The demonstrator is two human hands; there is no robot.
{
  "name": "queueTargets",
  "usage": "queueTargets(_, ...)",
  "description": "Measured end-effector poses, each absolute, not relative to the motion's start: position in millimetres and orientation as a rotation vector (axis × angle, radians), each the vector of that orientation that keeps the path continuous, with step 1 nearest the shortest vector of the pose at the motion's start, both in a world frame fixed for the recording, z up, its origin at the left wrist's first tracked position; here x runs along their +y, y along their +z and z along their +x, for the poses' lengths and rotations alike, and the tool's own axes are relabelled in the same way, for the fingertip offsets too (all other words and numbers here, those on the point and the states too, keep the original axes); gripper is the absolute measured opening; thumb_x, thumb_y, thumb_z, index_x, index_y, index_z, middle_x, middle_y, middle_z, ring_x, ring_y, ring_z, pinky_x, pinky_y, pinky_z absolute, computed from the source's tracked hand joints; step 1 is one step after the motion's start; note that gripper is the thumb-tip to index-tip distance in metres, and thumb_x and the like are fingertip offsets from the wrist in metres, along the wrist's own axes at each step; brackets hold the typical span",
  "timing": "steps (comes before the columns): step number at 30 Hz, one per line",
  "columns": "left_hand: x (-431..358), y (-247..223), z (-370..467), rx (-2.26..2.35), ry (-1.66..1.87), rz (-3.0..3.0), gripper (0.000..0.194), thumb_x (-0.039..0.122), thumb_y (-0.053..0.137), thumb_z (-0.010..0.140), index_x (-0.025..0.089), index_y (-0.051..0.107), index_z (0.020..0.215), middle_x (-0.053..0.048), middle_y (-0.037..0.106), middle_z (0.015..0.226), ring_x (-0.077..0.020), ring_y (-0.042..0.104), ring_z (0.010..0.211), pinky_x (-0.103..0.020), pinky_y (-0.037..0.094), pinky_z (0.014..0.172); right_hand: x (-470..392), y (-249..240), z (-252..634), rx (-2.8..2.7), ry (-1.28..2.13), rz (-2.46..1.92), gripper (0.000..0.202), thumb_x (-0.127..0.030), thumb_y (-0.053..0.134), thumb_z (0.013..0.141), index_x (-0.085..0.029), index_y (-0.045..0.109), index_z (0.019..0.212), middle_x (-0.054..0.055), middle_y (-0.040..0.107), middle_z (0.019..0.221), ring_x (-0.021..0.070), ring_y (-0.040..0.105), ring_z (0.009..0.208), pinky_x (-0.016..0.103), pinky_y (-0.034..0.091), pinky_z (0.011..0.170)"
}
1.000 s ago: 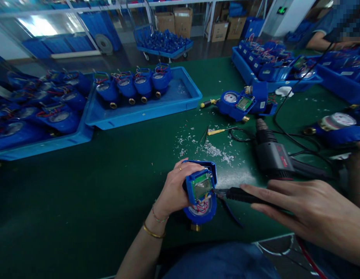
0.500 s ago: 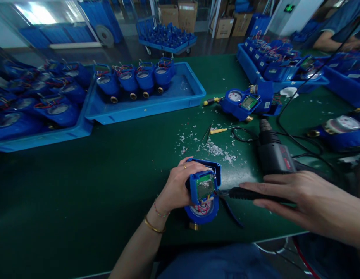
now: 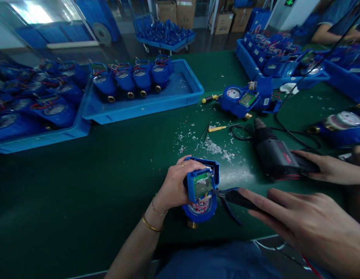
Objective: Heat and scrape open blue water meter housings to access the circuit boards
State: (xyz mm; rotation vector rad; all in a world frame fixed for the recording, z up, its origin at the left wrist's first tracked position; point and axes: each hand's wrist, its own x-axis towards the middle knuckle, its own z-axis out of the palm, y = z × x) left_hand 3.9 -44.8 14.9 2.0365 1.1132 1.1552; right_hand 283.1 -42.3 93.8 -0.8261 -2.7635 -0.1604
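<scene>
My left hand (image 3: pixel 176 178) is closed around the upper part of a blue water meter (image 3: pixel 203 213), near the lower middle. Its hinged housing holds a green circuit board with a display (image 3: pixel 203 186); red wires lie over the round dial below. My right hand (image 3: pixel 304 217) grips a slim tool with a ribbed black handle (image 3: pixel 240 198). The tool's tip meets the housing's right side; its exact kind is unclear. Blue-handled pliers (image 3: pixel 232 214) lie beside the meter, partly hidden by that tool.
Another person's hand (image 3: pixel 328 166) holds a heat gun (image 3: pixel 274 155) at right. White scraps (image 3: pixel 213 147), tweezers (image 3: pixel 205 131) and a yellow-handled screwdriver (image 3: pixel 217 128) lie beyond the meter. A blue tray (image 3: pixel 145 109) with meters stands back left; another crate (image 3: pixel 246 62) is back right.
Another person's hand has come in from the right and taken hold of the heat gun. My right hand has shifted lower and tilted the black-handled tool. My left hand stays on the meter.
</scene>
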Motion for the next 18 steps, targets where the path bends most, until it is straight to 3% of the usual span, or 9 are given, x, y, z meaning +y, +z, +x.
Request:
queueTargets(3, -45.1, 15.7, 4.4, 1.114, 1.155, 2.029, 0.049, 0.036, 0.087, 0.068, 0.024, 0.065, 0.110, -0.004, 0.077, 0.106, -0.0226, 0.072, 0.101, -0.048, 0.039, 0.114, -38.1, 101.7, 281.4, -2.811, -0.422, -0.567, 0.033, -0.021, 0.030, 0.106, -0.015, 0.059, 0.121, -0.004, 0.053, 0.060, 0.0123, 0.056, 0.045, 0.029, 0.037, 0.042)
queueTargets(7, -45.7, 16.1, 3.8, 1.128, 1.139, 2.020, 0.050, 0.036, 0.088, 0.067, 0.024, 0.065, 0.109, -0.004, 0.076, 0.105, -0.0237, 0.072, 0.101, -0.051, 0.040, 0.114, -44.6, 95.1, 284.6, -2.840, -0.528, -0.591, 0.032, -0.018, 0.033, 0.105, -0.013, 0.054, 0.128, -0.004, 0.052, 0.062, 0.0129, 0.057, 0.047, 0.028, 0.041, 0.047)
queueTargets(14, -46.7, 17.4, 3.7, 1.181, 1.160, 2.004, 0.049, 0.040, 0.087, 0.068, 0.023, 0.064, 0.108, -0.005, 0.076, 0.103, -0.0243, 0.073, 0.099, -0.052, 0.042, 0.113, -74.5, 66.7, 292.2, -2.758, -0.235, -0.886, 0.038, -0.030, 0.041, 0.104, -0.013, 0.054, 0.135, -0.002, 0.057, 0.068, 0.0115, 0.057, 0.044, 0.025, 0.043, 0.039)
queueTargets(18, -46.7, 17.5, 5.0, 1.177, 1.163, 2.009, 0.047, 0.039, 0.086, 0.067, 0.023, 0.065, 0.106, -0.005, 0.076, 0.103, -0.0242, 0.073, 0.098, -0.051, 0.043, 0.113, -85.2, 64.9, 290.2, -2.752, -0.005, -1.056, 0.041, -0.028, 0.046, 0.102, -0.016, 0.053, 0.140, 0.001, 0.064, 0.076, 0.0125, 0.063, 0.051, 0.024, 0.047, 0.042)
